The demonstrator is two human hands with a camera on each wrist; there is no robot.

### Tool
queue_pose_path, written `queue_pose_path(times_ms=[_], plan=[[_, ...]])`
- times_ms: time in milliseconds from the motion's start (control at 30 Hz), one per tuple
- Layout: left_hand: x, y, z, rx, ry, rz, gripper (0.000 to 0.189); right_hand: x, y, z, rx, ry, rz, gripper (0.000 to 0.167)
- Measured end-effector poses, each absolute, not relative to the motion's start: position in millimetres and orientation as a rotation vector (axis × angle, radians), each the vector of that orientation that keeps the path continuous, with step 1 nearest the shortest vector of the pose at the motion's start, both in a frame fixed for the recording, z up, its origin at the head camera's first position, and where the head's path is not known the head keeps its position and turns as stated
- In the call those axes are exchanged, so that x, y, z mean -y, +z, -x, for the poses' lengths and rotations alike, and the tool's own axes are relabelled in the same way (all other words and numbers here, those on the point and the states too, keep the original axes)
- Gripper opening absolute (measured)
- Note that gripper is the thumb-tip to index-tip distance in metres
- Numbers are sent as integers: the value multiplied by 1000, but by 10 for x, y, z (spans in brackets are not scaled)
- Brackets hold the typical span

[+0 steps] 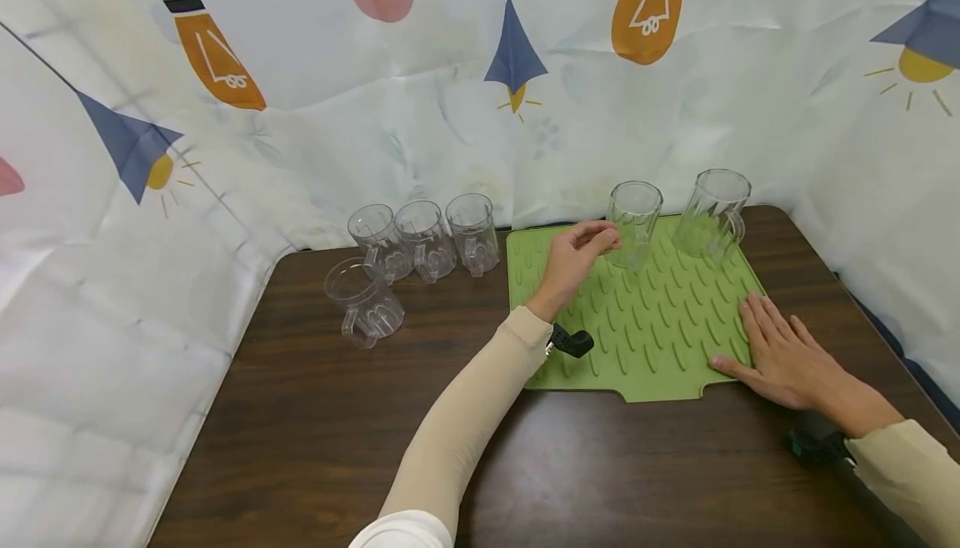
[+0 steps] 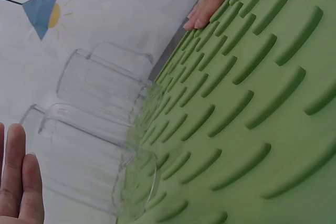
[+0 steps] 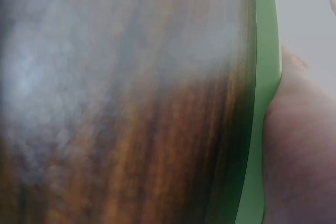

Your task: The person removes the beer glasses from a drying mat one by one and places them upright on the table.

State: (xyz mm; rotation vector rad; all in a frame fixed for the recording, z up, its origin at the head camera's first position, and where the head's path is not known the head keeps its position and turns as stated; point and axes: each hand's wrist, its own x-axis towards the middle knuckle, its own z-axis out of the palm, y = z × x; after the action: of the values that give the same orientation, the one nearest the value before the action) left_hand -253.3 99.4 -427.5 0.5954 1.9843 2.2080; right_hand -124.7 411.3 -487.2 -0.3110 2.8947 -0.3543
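Observation:
A green ridged mat point(image 1: 630, 356) lies on the dark wooden table, with two clear mugs standing at its back. My left hand point(image 1: 576, 261) is over the mat, just left of the nearer clear mug point(image 1: 633, 219). Its fingers point(image 2: 31, 187) look loosely straight and hold nothing; a gap to the mug point(image 2: 86, 153) shows in the left wrist view. The second mug point(image 1: 711, 215) stands to the right, its handle facing right. My right hand point(image 1: 787, 365) rests flat, fingers spread, on the mat's right edge; the right wrist view shows it beside the green rim point(image 3: 266, 51).
Left of the mat, three clear mugs stand in a row, the middle mug point(image 1: 426, 240) among them. Another clear mug point(image 1: 367, 302) stands in front of the row's left end. A patterned cloth point(image 1: 450, 115) hangs close behind the table point(image 1: 337, 448).

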Motion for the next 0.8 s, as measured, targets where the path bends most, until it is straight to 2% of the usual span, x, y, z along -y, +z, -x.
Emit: queue_pose_path(times_ms=[300, 633, 800], plan=[[-1199, -4387, 2570, -2091, 2089, -533, 32, -4118, -4890, 1248, -2905, -362, 309, 107], [-1326, -4497, 2555, -2236, 1879, -518, 40, -4114, -4892, 1225, -2903, -350, 304, 106], [-1397, -4535, 2559, -2188, 1919, -520, 36, -4101, -4885, 1237, -2901, -352, 306, 107]])
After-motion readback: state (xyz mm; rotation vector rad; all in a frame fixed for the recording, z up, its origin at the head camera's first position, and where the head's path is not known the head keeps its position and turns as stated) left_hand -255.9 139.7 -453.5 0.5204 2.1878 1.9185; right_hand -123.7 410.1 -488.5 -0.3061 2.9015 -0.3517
